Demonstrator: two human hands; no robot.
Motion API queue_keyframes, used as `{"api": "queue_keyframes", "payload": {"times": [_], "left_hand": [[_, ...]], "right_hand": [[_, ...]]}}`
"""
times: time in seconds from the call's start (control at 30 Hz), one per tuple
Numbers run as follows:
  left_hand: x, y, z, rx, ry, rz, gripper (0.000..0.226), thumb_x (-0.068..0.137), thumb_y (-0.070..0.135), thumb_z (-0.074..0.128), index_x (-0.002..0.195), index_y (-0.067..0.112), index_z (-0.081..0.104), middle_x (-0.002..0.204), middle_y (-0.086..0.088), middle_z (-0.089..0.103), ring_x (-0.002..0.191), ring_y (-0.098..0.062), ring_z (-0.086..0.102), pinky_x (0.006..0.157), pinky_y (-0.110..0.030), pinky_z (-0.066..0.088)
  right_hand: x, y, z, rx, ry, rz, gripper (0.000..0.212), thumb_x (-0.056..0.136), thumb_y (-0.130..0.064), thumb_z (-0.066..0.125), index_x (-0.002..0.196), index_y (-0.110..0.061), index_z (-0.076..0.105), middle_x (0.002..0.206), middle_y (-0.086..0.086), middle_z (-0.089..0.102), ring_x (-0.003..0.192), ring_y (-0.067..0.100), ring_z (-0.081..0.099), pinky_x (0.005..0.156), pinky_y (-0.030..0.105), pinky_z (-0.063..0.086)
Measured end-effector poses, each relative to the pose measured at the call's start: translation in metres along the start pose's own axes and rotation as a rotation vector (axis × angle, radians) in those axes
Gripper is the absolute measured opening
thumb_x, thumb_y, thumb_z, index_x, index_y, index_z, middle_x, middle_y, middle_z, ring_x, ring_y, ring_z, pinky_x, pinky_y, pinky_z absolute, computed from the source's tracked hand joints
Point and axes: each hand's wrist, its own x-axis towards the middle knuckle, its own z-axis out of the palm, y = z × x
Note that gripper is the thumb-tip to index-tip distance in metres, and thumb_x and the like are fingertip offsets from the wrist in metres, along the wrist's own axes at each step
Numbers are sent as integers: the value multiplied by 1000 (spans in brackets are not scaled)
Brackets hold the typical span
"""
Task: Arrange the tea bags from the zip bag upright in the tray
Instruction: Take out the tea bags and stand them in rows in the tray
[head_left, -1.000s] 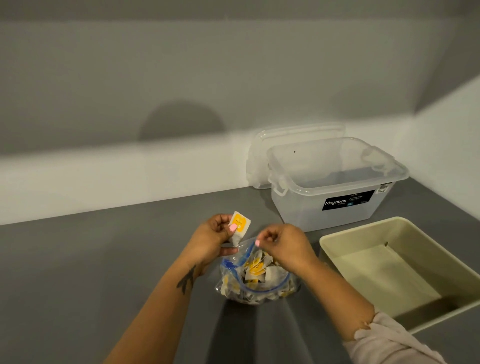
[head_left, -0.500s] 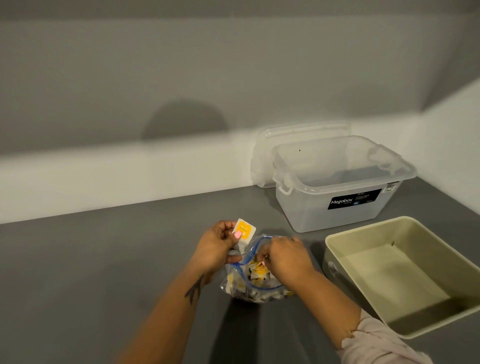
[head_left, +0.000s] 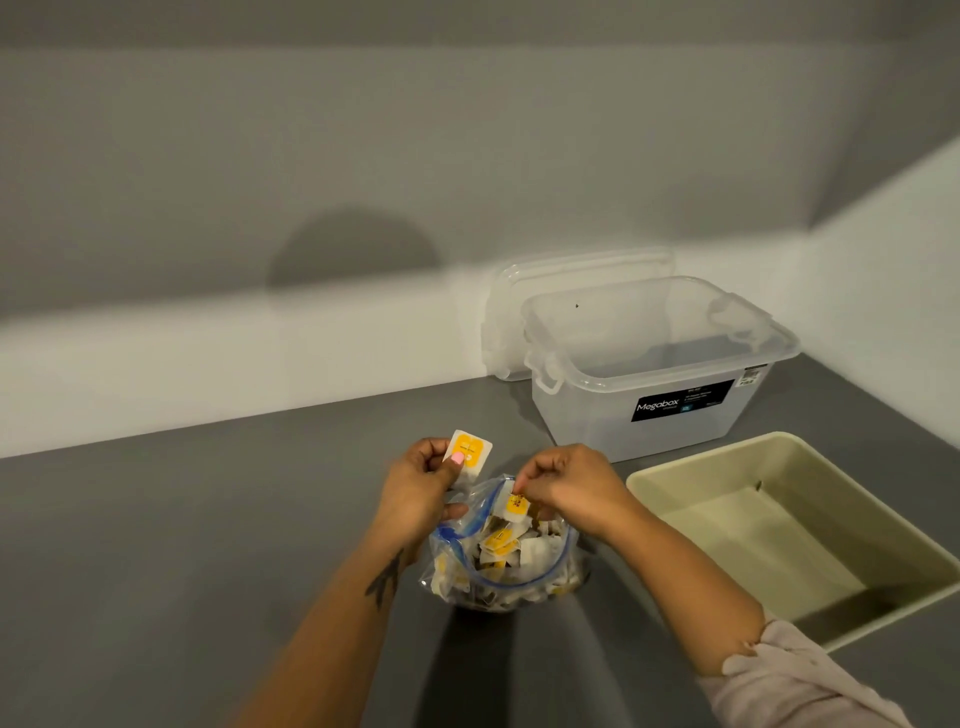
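Grey worktop, near edge: we're pulling tea bags from the zip bag.

Our left hand (head_left: 421, 493) pinches one tea bag (head_left: 468, 453) clear, parking it; our right hand (head_left: 569, 488) pinches a second tea bag (head_left: 517, 506) at the zip bag (head_left: 501, 561) mouth. Tray (head_left: 675, 486) waits bare at right edge, beside clear box (head_left: 649, 415).

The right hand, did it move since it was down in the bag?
Yes. The right hand has come up out of the zip bag, away from the grey counter, pinching a tea bag just above the bag's mouth.
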Motion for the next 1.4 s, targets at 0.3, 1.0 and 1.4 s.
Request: {"api": "queue_keyframes", "payload": {"times": [0.3,1.0,1.4], "left_hand": [[-5,8,26,-126,-126,-97,14,95,16,49,102,10,60,95,-15,69,80,-27,68,66,-37,59],[-4,19,85,-378,-215,-31,19,82,3,63,100,9,60,91,-7,71,77,-16,70,62,-20,57],[-4,16,171,-355,-130,-63,16,97,13,43,94,9,58,92,-13,65,82,-21,63,66,-26,58]], "right_hand": [[-8,-27,-32,169,-167,-167,23,75,8,68,77,-15,63,74,7,61,70,17,59,72,36,54],[-3,11,-81,166,41,11,16,83,-7,69,93,-12,57,71,2,62,53,13,62,55,24,50],[-12,73,-159,95,129,-52,11,89,-6,63,81,-15,60,68,-2,61,52,11,56,53,16,47]]}}
